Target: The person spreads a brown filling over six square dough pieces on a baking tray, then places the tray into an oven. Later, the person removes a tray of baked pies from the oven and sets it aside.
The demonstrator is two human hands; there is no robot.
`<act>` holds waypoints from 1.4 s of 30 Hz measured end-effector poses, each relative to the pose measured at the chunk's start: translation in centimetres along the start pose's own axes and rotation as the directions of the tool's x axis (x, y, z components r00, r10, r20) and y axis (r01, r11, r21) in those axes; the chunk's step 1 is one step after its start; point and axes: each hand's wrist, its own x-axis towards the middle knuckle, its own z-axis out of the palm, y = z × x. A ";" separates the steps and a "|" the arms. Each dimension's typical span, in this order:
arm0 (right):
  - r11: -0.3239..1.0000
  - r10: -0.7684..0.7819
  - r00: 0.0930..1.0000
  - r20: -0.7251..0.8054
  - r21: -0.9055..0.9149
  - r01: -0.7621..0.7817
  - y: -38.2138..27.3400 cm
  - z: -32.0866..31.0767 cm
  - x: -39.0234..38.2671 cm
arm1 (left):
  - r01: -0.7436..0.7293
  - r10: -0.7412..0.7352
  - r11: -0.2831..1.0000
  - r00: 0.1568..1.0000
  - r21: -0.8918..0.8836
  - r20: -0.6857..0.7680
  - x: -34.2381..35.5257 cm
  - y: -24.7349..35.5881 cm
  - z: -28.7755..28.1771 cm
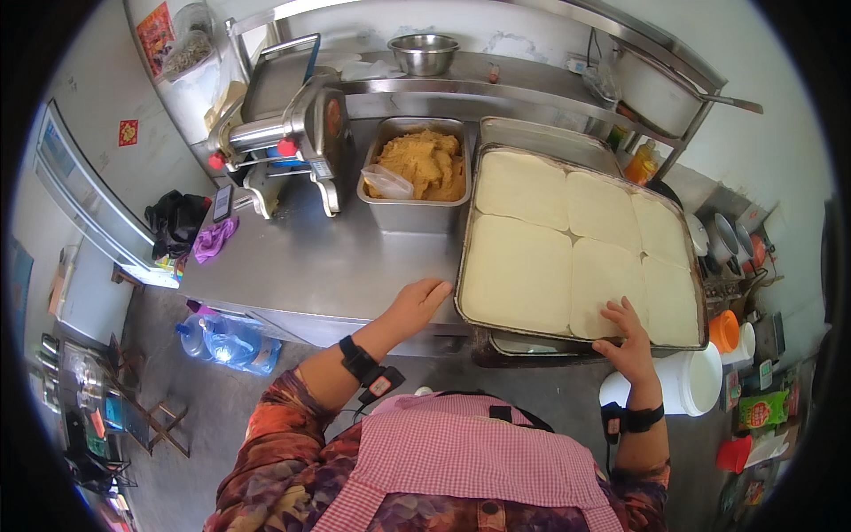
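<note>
A large dark-rimmed baking tray [463,257] lies on the right of the counter, lined with several pale flat dough sheets [523,266] set edge to edge. Over its front edge reaches my right hand [628,340], fingers spread above the front dough sheets; whether the fingertips touch the dough I cannot tell. Beside the tray's left edge is my left hand [418,306], fingers stretched toward the rim and nothing seen in its grasp. Behind it stands a deep metal pan [412,215] of yellowish-brown paste [430,160], with a clear plastic piece [388,183] in it.
A metal roller machine [301,133] occupies the counter's back left, near a phone [222,203] and a purple cloth [214,239]. More trays sit behind and under the dough tray. A steel bowl [424,55] rests on the shelf. White buckets [700,381] stand below right.
</note>
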 end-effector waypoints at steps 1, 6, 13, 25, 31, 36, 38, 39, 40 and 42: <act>1.000 -0.007 1.000 0.008 0.000 0.007 0.1 0.0 0.0 | 0.061 -0.060 0.997 0.998 -0.043 0.031 -0.8 -0.7 -0.9; 0.999 -0.036 0.999 0.017 0.004 0.036 0.6 -0.1 0.0 | 0.341 -0.350 0.923 0.936 -0.177 -0.026 -5.0 -4.5 -6.2; 0.988 0.071 0.997 -0.022 0.140 -0.067 -1.3 -0.2 0.5 | 0.263 -0.327 0.902 0.934 -0.343 -0.145 -5.1 -7.1 -13.4; 0.938 0.044 0.994 0.101 0.338 -0.076 -20.0 5.8 16.5 | 0.144 -0.152 0.974 0.988 -0.176 -0.033 10.4 -5.2 -23.5; 0.929 -0.061 0.964 0.259 0.368 -0.040 -24.4 16.3 27.9 | 0.018 0.037 0.932 0.989 0.363 -0.145 17.1 -5.2 -23.5; 0.959 0.100 0.905 0.414 0.202 -0.198 -23.1 26.2 32.8 | -0.036 0.076 0.963 0.987 0.267 -0.139 19.9 -6.8 -22.4; 0.979 0.084 0.905 0.416 0.133 -0.152 -22.5 28.5 33.7 | -0.047 0.072 0.981 0.988 0.187 -0.133 20.4 -7.4 -22.4; 0.984 0.121 0.904 0.411 0.073 -0.165 -22.3 29.3 34.2 | -0.053 0.071 0.988 0.990 0.148 -0.123 20.5 -7.6 -22.4; 0.995 0.092 0.885 0.456 -0.020 -0.093 -22.1 29.9 34.6 | -0.058 0.070 0.992 0.991 0.109 -0.114 20.5 -7.7 -22.4; 0.975 0.095 0.821 0.562 -0.221 0.038 -21.9 30.6 35.5 | -0.070 0.077 0.995 0.992 0.070 -0.105 20.4 -7.9 -22.4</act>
